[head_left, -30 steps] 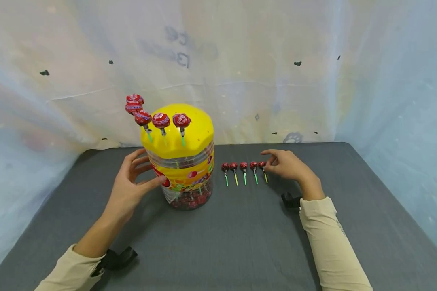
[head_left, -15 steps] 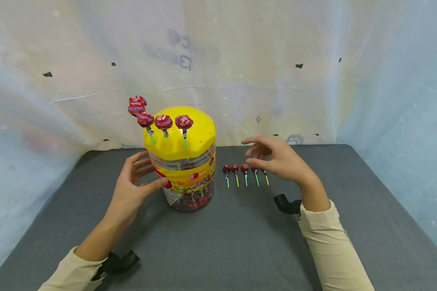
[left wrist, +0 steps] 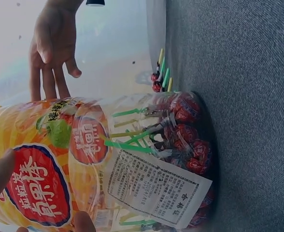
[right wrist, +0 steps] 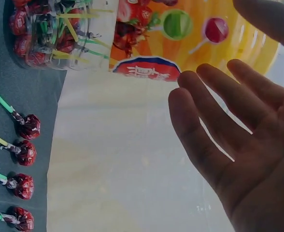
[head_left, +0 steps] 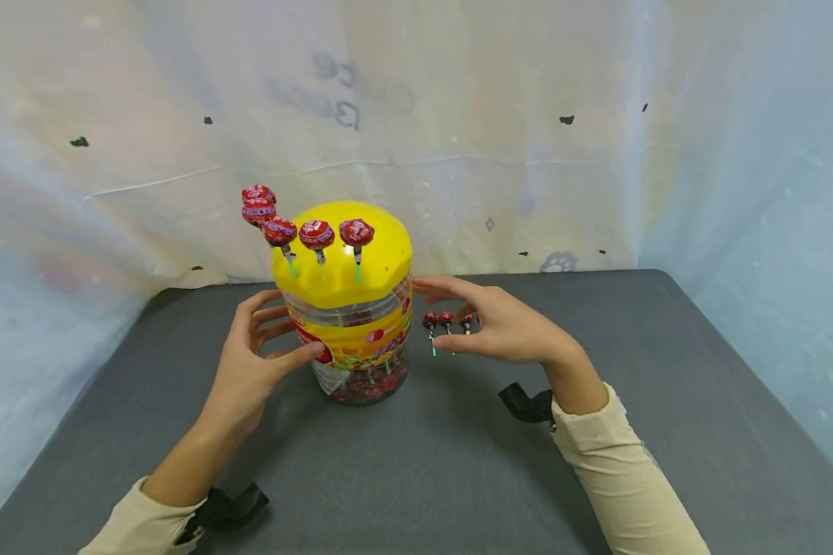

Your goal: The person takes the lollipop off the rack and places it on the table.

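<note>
Left of centre, head view: left hand [head_left: 248, 362] grips the jar [head_left: 347, 339], thumb across the front label, fingers round the left flank. Five lollipops on the lid [head_left: 317, 235] stand heads up; the two leftmost overlap, sticks hidden. They look easily knocked or tilted, so the yellow lid [head_left: 340, 268] seems a poor hold.

Jar itself stands upright on the surface [head_left: 416, 478], a little left of the frame's middle. Clear wall, probably thin smooth plastic: somewhat slippery, slight give, weighted low by the candy at its bottom [head_left: 375, 383]. Best taken, I judge, by both sides at label height, palms flat to the curve.

Right of jar, mid-frame: row of lollipops [head_left: 429, 321], partly masked by the right hand [head_left: 510, 327]. That hand holds nothing, fingers loosely spread, fingertips at the jar's right edge; contact cannot be told. Jar thus lies between both hands.
</note>
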Tool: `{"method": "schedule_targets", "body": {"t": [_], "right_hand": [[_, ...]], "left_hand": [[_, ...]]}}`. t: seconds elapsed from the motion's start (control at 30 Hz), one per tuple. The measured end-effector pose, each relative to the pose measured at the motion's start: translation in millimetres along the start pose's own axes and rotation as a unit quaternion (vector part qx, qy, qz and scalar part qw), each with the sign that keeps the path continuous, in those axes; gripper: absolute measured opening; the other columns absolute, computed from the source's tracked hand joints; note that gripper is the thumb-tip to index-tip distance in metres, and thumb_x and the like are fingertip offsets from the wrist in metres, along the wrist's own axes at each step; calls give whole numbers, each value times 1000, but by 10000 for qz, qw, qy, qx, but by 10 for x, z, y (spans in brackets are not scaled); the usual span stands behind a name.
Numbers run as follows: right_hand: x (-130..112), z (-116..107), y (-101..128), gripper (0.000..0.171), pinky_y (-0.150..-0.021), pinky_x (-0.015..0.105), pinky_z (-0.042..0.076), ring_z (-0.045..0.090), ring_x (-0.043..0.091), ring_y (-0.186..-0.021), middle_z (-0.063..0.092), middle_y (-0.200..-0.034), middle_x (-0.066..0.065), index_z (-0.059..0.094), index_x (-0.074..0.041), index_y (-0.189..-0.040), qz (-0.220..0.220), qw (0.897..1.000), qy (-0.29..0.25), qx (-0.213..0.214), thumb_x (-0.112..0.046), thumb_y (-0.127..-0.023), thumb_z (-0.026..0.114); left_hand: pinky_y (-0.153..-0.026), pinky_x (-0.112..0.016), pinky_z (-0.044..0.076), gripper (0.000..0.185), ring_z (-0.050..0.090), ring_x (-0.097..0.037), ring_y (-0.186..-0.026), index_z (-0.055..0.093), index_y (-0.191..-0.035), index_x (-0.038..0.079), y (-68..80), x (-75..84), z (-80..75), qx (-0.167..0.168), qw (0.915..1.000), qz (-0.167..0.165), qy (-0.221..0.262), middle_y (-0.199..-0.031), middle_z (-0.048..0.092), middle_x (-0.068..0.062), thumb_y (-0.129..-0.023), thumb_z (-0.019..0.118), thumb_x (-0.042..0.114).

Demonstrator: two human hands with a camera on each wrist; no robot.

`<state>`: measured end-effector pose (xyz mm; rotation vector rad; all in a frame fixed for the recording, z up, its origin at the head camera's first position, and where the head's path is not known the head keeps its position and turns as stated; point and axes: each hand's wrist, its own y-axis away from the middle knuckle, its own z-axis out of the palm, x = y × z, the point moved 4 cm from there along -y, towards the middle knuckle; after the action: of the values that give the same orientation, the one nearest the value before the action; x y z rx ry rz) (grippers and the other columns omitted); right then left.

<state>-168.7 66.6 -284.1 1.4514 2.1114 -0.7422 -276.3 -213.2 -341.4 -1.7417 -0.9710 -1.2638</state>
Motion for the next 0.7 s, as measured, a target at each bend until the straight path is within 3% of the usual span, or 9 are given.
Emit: {"method": "schedule_targets", "body": {"t": [0.13,0.43,0.7], "right_hand": [[11,28,-45,71,-90,52,53,51,14,-134,47,-152,-6,36,-31,-153,14,10000,-41,73,-28,-92,73],[27,59,-62,73,-90,42,54,54,11,-132,46,-153,-9,36,-29,-153,55,9998,-174,111,-27,-91,74],[55,97,-103,74,-95,40,53,54,11,-131,41,-156,-9,33,-29,-155,49,9995,-257,197,-29,-92,73]], "left_hand": [[-85,-17,50,84,41,-20,-125,25,-153,28,-27,0,-17,4,10000,19,-35,-142,36,-3,-88,77,19],[-91,-21,48,84,44,-21,-125,28,-151,28,5,30,-3,114,9997,-191,-22,-142,38,-4,-86,80,25],[-86,-22,54,84,43,-22,-124,28,-149,29,71,82,13,215,9991,-347,92,-136,37,-2,-84,81,26]]}}
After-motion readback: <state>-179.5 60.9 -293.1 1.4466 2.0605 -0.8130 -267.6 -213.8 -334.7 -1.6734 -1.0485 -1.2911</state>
